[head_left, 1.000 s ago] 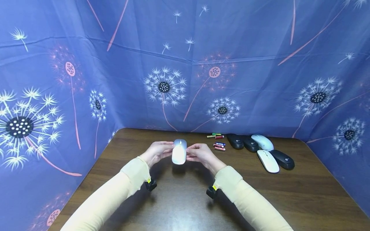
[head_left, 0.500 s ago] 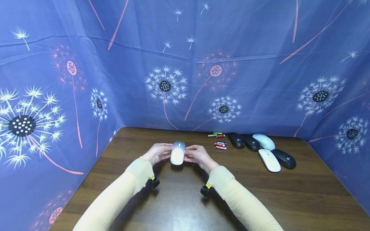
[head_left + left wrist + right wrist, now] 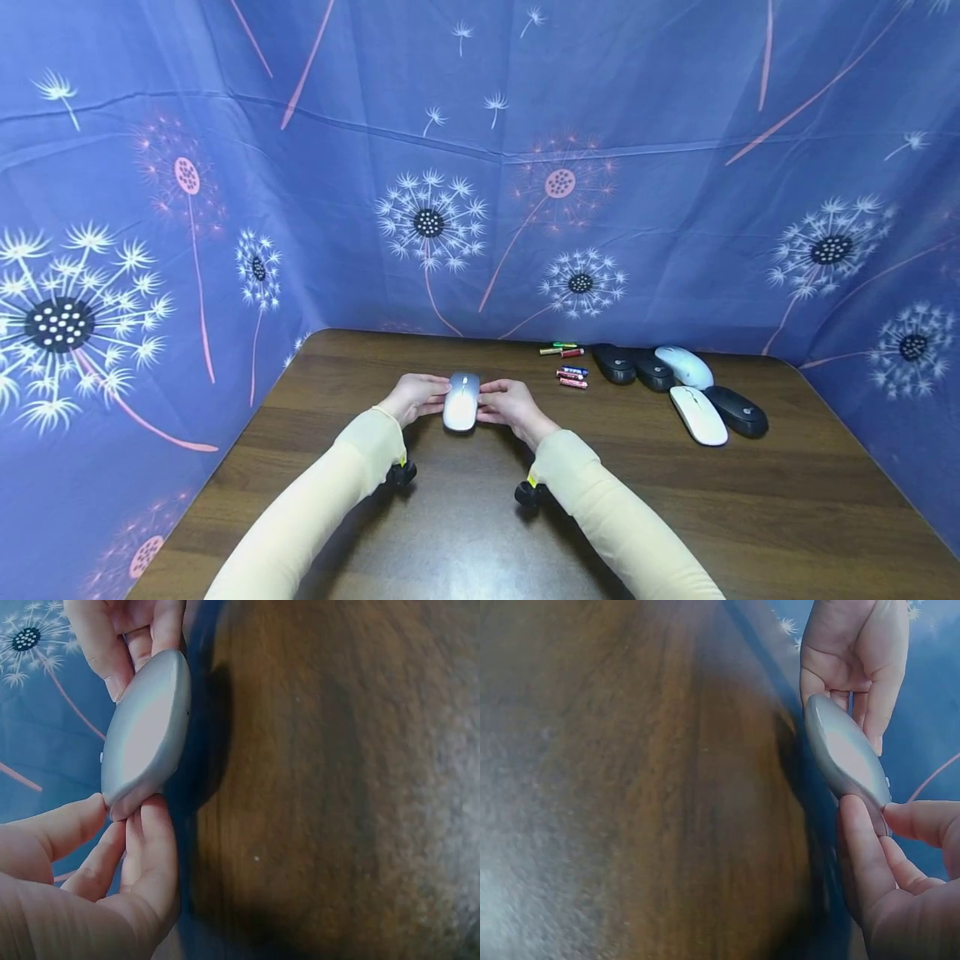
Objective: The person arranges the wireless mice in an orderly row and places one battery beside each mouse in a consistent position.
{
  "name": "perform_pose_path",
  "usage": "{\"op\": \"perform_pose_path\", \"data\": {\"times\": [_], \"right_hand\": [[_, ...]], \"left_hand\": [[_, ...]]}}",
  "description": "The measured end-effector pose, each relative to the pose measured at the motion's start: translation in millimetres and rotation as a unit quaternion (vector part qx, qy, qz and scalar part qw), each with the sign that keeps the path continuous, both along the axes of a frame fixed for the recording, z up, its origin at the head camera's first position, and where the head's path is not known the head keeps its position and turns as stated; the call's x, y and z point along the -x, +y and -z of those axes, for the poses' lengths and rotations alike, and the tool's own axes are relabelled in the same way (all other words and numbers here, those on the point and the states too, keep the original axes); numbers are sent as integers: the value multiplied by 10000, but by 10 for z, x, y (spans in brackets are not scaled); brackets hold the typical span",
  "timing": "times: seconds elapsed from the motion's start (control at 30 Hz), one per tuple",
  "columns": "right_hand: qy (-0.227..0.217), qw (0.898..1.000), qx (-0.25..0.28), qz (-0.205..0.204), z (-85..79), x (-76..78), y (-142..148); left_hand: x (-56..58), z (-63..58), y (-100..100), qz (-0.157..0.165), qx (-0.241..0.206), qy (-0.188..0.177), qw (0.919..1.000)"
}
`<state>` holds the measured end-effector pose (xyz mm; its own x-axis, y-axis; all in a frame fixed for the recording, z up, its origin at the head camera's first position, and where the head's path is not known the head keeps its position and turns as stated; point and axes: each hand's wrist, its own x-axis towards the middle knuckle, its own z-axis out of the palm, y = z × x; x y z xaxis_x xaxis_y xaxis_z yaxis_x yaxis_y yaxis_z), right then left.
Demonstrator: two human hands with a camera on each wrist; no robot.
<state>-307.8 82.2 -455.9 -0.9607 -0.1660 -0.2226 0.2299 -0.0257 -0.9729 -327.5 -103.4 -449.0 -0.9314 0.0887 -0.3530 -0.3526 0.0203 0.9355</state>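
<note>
Currently, mid-frame, I see left hand (image 3: 411,398) and right hand (image 3: 516,405) pinching silver mouse (image 3: 461,404) by its sides; contact with bench (image 3: 750,517) unclear.

Left grip (image 3: 412,398) and right grip (image 3: 513,406) pinch, facing each other; how firmly is unclear.

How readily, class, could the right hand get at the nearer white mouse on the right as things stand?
Probably yes, once freed: the right hand pinches the silver mouse, but nothing appears to stand between that hand and the white mouse; the batteries lie farther back.
</note>
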Motion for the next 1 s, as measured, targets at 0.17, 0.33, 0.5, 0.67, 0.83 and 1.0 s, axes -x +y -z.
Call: {"op": "perform_pose_path", "data": {"times": [0.17, 0.33, 0.5, 0.67, 0.83, 1.0], "right_hand": [[16, 10000, 5, 53, 60, 19, -37], [10, 10000, -25, 12, 76, 25, -69], [5, 9998, -184, -13, 60, 20, -75], [-5, 9992, -393, -54, 47, 20, -80], [-9, 9984, -553, -96, 31, 29, -77], [23, 9979, -636, -85, 46, 36, -61]], "left_hand": [[6, 30, -9, 65, 198, 84, 9997], [19, 44, -37, 117, 358, 170, 9991], [27, 58, -42, 155, 567, 322, 9977], [10, 73, -41, 146, 727, 506, 9960], [-5, 79, -26, 91, 836, 618, 9945], [-22, 77, -8, 58, 955, 602, 9936]]}}
